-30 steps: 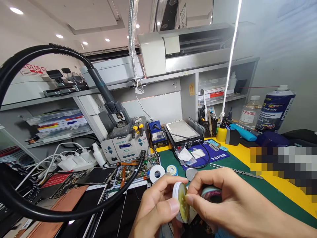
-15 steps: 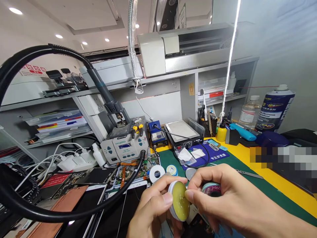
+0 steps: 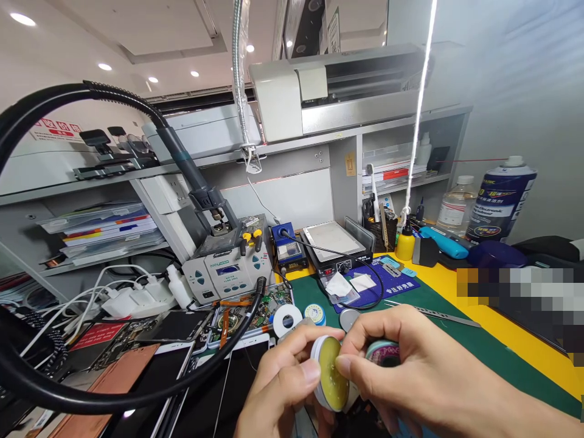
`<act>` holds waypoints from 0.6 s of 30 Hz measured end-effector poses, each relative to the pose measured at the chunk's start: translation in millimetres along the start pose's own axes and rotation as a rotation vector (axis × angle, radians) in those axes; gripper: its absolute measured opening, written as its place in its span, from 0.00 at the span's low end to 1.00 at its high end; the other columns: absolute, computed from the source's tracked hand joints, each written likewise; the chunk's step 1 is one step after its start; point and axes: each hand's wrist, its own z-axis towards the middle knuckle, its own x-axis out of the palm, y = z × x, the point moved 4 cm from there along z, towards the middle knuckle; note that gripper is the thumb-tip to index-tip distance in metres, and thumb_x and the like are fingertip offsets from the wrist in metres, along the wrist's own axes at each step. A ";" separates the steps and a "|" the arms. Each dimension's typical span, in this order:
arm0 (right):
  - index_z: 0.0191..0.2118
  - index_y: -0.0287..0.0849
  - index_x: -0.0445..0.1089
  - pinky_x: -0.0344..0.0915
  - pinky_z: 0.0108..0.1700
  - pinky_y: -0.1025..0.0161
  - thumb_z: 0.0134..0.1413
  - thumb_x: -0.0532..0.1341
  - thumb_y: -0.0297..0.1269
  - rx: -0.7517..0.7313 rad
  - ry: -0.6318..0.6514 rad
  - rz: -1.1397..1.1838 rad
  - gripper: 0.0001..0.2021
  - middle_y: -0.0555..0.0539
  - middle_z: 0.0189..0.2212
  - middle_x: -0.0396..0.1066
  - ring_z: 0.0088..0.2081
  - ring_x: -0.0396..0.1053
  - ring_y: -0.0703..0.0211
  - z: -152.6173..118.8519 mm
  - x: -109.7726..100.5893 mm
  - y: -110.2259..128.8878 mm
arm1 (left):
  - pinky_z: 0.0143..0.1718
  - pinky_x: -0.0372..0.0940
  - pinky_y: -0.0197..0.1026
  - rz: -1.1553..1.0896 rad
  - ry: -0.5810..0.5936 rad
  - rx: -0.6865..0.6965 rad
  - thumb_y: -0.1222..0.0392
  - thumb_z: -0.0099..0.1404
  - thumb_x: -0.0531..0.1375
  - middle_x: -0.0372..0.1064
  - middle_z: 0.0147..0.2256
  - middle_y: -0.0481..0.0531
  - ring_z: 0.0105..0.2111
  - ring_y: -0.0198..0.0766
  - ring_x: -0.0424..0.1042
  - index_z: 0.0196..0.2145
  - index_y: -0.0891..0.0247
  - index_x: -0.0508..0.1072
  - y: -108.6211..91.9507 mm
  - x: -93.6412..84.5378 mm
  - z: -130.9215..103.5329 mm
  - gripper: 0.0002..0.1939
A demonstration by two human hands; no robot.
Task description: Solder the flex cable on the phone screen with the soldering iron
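Note:
In my left hand (image 3: pixel 285 374) is a shallow round tin of yellow-green paste (image 3: pixel 332 377), tilted so its open face points right. The fingers and thumb grip the rim. My right hand (image 3: pixel 401 359) is closed, thumb and forefinger pinched together against the paste, which has small marks on it. Anything thin in that pinch is too small to make out. A small round teal-and-purple spool (image 3: pixel 382 354) lies within the curl of the same hand, partly hidden by the fingers. Beyond the hands are a grey round lid (image 3: pixel 349 319) and a white ring-shaped roll (image 3: pixel 287 320).
A soldering station (image 3: pixel 225 271) with a thick black hose (image 3: pixel 104 401) stands at left. Behind the hands sits a hot plate (image 3: pixel 335 237). Phones and circuit boards (image 3: pixel 274 301) crowd the left. Tweezers (image 3: pixel 447 316), a yellow bottle (image 3: pixel 405 246) and a spray can (image 3: pixel 502 201) are at right.
The right thumb and forefinger have shifted slightly left and down over the paste. The spool has moved slightly left with that hand. The whole view has drifted a little.

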 end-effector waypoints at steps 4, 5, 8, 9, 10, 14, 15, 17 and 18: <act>0.30 0.43 0.67 0.52 0.16 0.75 0.53 0.64 0.39 0.013 -0.002 -0.015 0.07 0.60 0.12 0.61 0.15 0.57 0.70 -1.0 0.6 -1.7 | 0.31 0.57 0.31 -0.019 -0.038 -0.011 0.46 0.56 0.67 0.68 0.33 0.50 0.31 0.32 0.65 0.48 0.62 0.76 0.7 -0.7 -0.5 0.25; 0.30 0.43 0.67 0.51 0.16 0.75 0.53 0.64 0.38 0.016 0.000 -0.026 0.06 0.60 0.11 0.61 0.15 0.57 0.70 -0.5 0.6 -4.0 | 0.31 0.57 0.32 -0.019 -0.037 -0.017 0.46 0.56 0.67 0.69 0.33 0.50 0.31 0.32 0.65 0.48 0.62 0.76 0.9 -0.8 -0.6 0.26; 0.31 0.43 0.67 0.51 0.15 0.75 0.53 0.64 0.38 0.021 -0.003 -0.050 0.06 0.60 0.11 0.61 0.14 0.58 0.70 2.6 -0.5 -12.9 | 0.29 0.56 0.32 -0.010 -0.012 -0.008 0.47 0.57 0.65 0.69 0.31 0.51 0.28 0.32 0.65 0.49 0.63 0.76 0.5 -0.7 -0.2 0.25; 0.31 0.43 0.68 0.51 0.15 0.75 0.54 0.63 0.37 0.028 0.001 -0.051 0.05 0.60 0.11 0.62 0.14 0.58 0.70 3.8 -1.0 -15.6 | 0.28 0.56 0.33 -0.009 0.000 0.001 0.47 0.58 0.65 0.69 0.31 0.51 0.27 0.32 0.65 0.49 0.64 0.76 0.2 -0.5 0.0 0.25; 0.32 0.43 0.68 0.51 0.15 0.75 0.54 0.63 0.37 0.030 0.002 -0.052 0.05 0.59 0.12 0.63 0.14 0.58 0.70 4.6 -1.5 -17.3 | 0.28 0.56 0.33 -0.014 0.011 0.008 0.48 0.58 0.65 0.69 0.30 0.51 0.27 0.31 0.65 0.49 0.64 0.76 0.1 -0.2 0.2 0.24; 0.32 0.43 0.68 0.52 0.16 0.74 0.55 0.63 0.36 0.042 0.010 -0.069 0.04 0.59 0.12 0.63 0.15 0.58 0.70 4.7 -3.5 -14.0 | 0.29 0.59 0.33 -0.068 0.020 0.006 0.49 0.59 0.65 0.71 0.30 0.51 0.26 0.31 0.67 0.49 0.63 0.76 1.0 0.9 -0.1 0.23; 0.32 0.42 0.68 0.52 0.16 0.74 0.55 0.63 0.35 0.046 0.016 -0.071 0.04 0.59 0.12 0.63 0.15 0.58 0.70 4.0 -3.8 -12.2 | 0.31 0.60 0.33 -0.072 0.019 0.008 0.49 0.59 0.65 0.71 0.30 0.51 0.27 0.31 0.68 0.49 0.63 0.76 1.0 1.0 -0.3 0.22; 0.32 0.42 0.69 0.53 0.18 0.73 0.55 0.63 0.35 0.049 0.026 -0.061 0.04 0.59 0.14 0.64 0.17 0.60 0.70 2.8 -4.8 -10.5 | 0.32 0.63 0.35 -0.059 0.022 0.003 0.49 0.59 0.65 0.72 0.30 0.51 0.25 0.31 0.68 0.49 0.62 0.76 1.1 1.0 -0.7 0.22; 0.32 0.42 0.69 0.54 0.19 0.73 0.55 0.64 0.35 0.048 0.026 -0.053 0.04 0.58 0.14 0.65 0.17 0.61 0.69 2.4 -5.5 -11.1 | 0.33 0.64 0.36 -0.050 0.025 -0.001 0.48 0.59 0.65 0.72 0.29 0.51 0.24 0.31 0.68 0.49 0.62 0.76 1.1 0.8 -0.9 0.22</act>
